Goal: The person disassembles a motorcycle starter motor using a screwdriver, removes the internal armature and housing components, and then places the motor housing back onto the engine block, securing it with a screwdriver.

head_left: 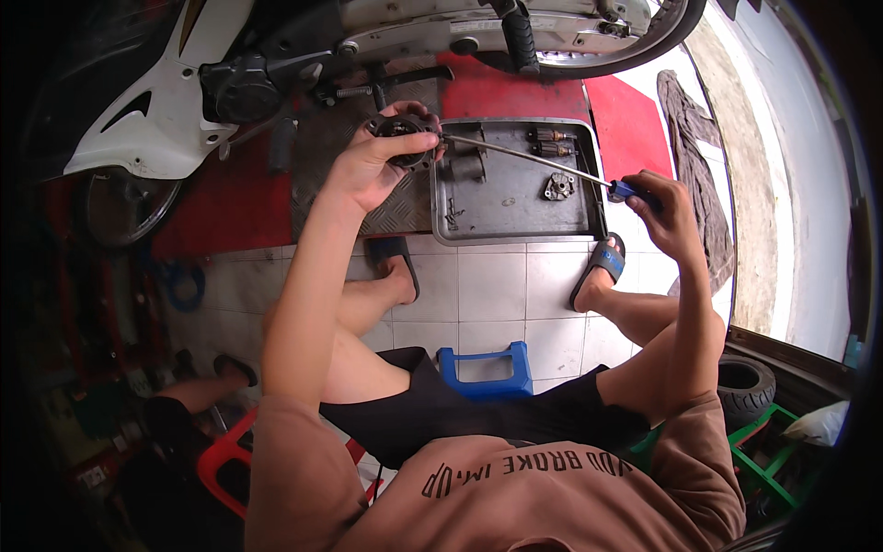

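My left hand [363,175] is closed around a round, dark, greasy metal engine part [402,132], holding it up at the left end of a grey metal tray [510,221]. In my right hand [669,213] is a long screwdriver [529,155] with a blue handle, its shaft slanting across above the tray. The tip reaches the right edge of the round part; the exact contact is too small to make out. Lying in the tray are two dark cylindrical pieces [552,148], a small metal plate with holes [558,188], cup-like metal pieces [471,166] and several small screws [451,217].
A motorcycle with a white fairing [156,138] and a wheel [635,57] stands beyond the tray. Red mat [630,115] and ridged metal plate [322,198] lie beneath. A dark cloth [704,175], tyre [743,385], blue stool [487,370] and another person's leg [198,391] are around me.
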The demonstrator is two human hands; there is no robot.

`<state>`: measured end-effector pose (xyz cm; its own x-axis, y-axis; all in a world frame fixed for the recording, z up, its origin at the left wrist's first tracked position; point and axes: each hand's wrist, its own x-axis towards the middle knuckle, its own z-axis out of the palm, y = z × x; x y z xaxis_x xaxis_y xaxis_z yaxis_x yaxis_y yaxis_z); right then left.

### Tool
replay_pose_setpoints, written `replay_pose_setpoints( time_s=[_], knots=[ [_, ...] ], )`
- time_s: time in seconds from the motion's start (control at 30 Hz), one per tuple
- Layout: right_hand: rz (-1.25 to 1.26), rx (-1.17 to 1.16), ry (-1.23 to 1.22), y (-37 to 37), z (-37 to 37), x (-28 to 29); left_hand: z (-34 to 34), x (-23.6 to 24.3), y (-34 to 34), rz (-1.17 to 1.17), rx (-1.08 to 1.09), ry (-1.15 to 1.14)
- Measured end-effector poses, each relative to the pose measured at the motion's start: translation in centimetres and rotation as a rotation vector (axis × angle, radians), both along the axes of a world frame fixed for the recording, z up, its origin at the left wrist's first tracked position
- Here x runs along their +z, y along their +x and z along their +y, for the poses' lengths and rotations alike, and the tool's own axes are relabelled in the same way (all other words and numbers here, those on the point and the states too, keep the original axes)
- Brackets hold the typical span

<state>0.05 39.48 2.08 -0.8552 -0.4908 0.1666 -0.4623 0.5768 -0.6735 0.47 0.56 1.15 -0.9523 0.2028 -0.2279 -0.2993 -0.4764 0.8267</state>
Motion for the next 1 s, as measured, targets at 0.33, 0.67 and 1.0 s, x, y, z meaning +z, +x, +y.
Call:
replay_pose_setpoints(
  time_s=[0.33, 0.67, 1.0],
  knots=[
    [0.268, -0.101, 0.053, 1.7, 0.8, 4.9, 0.9, 2.6, 2.3, 0.110, -0.043, 0.058],
    [0.133, -0.079, -0.078, 0.2, -0.5, 7.2, -0.1, 3.0, 2.4, 0.144, 0.040, 0.082],
    [0.026, 0.001, -0.156, -3.2, 1.5, 3.0, 1.4, 3.4, -0.1, 0.150, 0.044, -0.071]
  ],
)
